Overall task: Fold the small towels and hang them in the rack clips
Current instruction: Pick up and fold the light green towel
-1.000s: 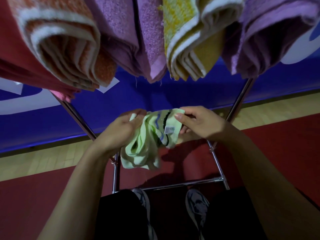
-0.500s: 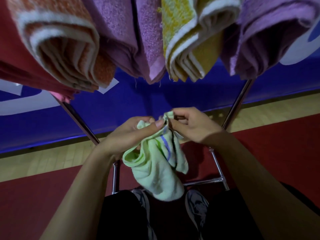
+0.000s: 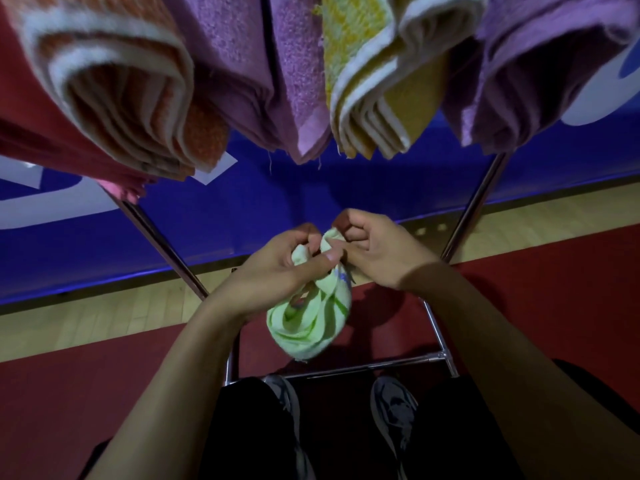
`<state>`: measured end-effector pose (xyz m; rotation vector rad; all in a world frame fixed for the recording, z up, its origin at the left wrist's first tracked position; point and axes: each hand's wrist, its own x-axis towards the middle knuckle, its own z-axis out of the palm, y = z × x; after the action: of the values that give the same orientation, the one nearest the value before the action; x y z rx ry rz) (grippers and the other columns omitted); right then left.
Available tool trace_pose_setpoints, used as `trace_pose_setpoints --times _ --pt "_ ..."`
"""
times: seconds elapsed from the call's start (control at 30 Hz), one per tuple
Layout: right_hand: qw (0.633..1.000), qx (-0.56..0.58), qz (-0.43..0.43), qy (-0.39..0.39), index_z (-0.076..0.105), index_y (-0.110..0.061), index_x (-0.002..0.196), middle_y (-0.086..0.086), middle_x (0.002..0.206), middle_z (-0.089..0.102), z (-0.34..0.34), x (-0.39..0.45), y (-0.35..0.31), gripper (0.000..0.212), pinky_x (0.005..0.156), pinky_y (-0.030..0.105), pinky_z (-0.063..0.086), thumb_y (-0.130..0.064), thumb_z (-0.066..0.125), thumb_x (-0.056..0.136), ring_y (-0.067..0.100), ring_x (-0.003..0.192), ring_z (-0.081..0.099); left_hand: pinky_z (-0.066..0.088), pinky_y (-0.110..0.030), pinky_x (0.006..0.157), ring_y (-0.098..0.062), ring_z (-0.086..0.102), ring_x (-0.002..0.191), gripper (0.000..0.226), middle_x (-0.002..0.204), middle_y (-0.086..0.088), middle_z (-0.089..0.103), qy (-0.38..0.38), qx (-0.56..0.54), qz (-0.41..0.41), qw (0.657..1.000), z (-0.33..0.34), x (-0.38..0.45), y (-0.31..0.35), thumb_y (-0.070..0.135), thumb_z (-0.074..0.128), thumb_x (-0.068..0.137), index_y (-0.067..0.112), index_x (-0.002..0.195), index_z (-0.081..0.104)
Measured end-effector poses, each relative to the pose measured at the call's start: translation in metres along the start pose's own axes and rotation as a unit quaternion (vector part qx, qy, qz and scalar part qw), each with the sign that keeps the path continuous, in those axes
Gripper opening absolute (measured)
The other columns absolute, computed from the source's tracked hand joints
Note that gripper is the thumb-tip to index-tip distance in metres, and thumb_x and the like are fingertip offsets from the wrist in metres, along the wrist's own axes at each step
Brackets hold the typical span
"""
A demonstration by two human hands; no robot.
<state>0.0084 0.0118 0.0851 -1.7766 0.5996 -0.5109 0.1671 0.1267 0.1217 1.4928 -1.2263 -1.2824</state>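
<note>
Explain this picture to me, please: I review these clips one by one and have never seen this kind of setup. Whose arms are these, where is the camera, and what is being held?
There is no machine here. A person wears one wide-angle camera on the head, looking forward and down, so the arms coming in from the bottom are the person's own. The left hand and right hand meet in the middle, and both pinch the top of a small light green towel with coloured stripes; the rest of it hangs bunched below them. Above, folded towels already hang in a row: an orange and white towel, a purple towel, a yellow and white towel and another purple towel. The clips themselves are out of view. The metal rack frame shows below, with the person's shoes on a red floor.
</note>
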Motion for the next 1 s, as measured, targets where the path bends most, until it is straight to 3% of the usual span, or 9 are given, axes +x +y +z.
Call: trace_pose_setpoints --times 0.1,0.2,0.33,0.4,0.5,0.6,0.77,0.87,1.0 --pt "1.0 -0.024 0.003 0.004 0.058 -0.021 0.095 -0.001 0.097 0.078 0.0 0.001 0.001 0.007 0.088 0.032 0.056 -0.019 0.061 0.101 0.009 0.095 0.074 0.039 -0.039 0.062 -0.014 0.036 0.055 0.028 0.071 -0.009 0.038 0.01 0.023 -0.006 1.0 0.0 0.001 0.0 0.025 0.067 0.102 0.009 0.102 0.043" --pt "0.998 -0.052 -0.002 0.023 0.057 -0.027 0.095 -0.004 0.087 0.077 -0.003 -0.001 -0.001 0.007 0.083 0.043 0.058 -0.026 0.06 0.101 0.009 0.084 0.073 0.039 -0.032 0.053 -0.01 0.04 0.053 0.027 0.068 0.001 0.047 0.019 0.007 0.015 1.0 -0.003 0.003 -0.001 0.019 0.062 0.104 0.007 0.124 0.048" --pt "0.998 -0.054 -0.002 0.032 0.06 -0.021 0.094 -0.01 0.073 0.073 -0.004 -0.005 -0.008 0.016 0.065 0.023 0.046 -0.035 0.06 0.101 -0.002 0.063 0.061 0.036 -0.029 0.051 -0.013 0.041 0.056 0.022 0.07 0.003 0.053 0.05 0.032 0.035 0.998 -0.005 0.007 -0.002 0.014 0.056 0.107 0.015 0.128 0.051" --pt "0.998 -0.065 -0.001 0.025 0.061 -0.018 0.093 -0.008 0.071 0.073 -0.005 -0.007 -0.01 0.019 0.064 0.023 0.043 -0.035 0.059 0.102 0.001 0.062 0.059 0.035 -0.036 0.055 -0.024 0.041 0.064 0.02 0.079 -0.006 0.055 0.056 0.044 0.041 0.997 -0.003 0.008 -0.003 0.014 0.057 0.107 0.017 0.126 0.052" --pt "0.998 -0.063 -0.012 0.023 0.058 -0.019 0.087 -0.014 0.06 0.061 -0.012 -0.008 -0.011 0.021 0.065 0.024 0.041 -0.033 0.056 0.104 0.005 0.059 0.05 0.031 -0.039 0.055 -0.026 0.038 0.061 0.018 0.084 -0.01 0.057 0.087 0.036 0.047 0.994 -0.002 0.008 -0.003 0.013 0.056 0.106 0.02 0.122 0.053" --pt "0.999 -0.048 -0.024 0.006 0.063 -0.019 0.089 -0.011 0.071 0.064 -0.02 -0.008 -0.011 0.019 0.072 0.022 0.042 -0.031 0.057 0.103 0.002 0.068 0.057 0.034 -0.04 0.054 -0.024 0.038 0.058 0.017 0.085 -0.007 0.057 0.1 0.027 0.061 0.993 -0.006 0.006 -0.004 0.015 0.055 0.107 0.021 0.123 0.051" --pt "1.0 -0.026 -0.014 0.011 0.071 -0.021 0.086 -0.006 0.084 0.075 -0.015 -0.004 -0.008 0.014 0.081 0.024 0.05 -0.028 0.066 0.098 0.006 0.082 0.07 0.036 -0.027 0.045 -0.013 0.038 0.048 0.021 0.073 0.007 0.054 0.074 0.017 0.093 0.993 -0.002 0.005 -0.003 0.014 0.052 0.109 0.015 0.128 0.045" --pt "1.0 -0.002 -0.009 0.027 0.069 -0.02 0.084 -0.001 0.086 0.076 -0.014 -0.002 -0.006 0.013 0.084 0.033 0.055 -0.025 0.068 0.096 0.013 0.084 0.072 0.039 -0.026 0.046 -0.016 0.04 0.051 0.023 0.074 0.0 0.052 0.068 0.014 0.099 0.993 0.0 0.004 -0.001 0.013 0.052 0.109 0.015 0.13 0.044" --pt "0.998 0.038 -0.013 0.046 0.065 -0.017 0.084 -0.005 0.084 0.071 -0.011 -0.001 -0.006 0.012 0.081 0.024 0.053 -0.017 0.068 0.096 0.008 0.082 0.069 0.042 -0.027 0.049 -0.012 0.045 0.052 0.022 0.071 -0.002 0.05 0.078 0.045 0.098 0.991 -0.001 0.005 -0.002 0.014 0.053 0.108 0.015 0.128 0.045"
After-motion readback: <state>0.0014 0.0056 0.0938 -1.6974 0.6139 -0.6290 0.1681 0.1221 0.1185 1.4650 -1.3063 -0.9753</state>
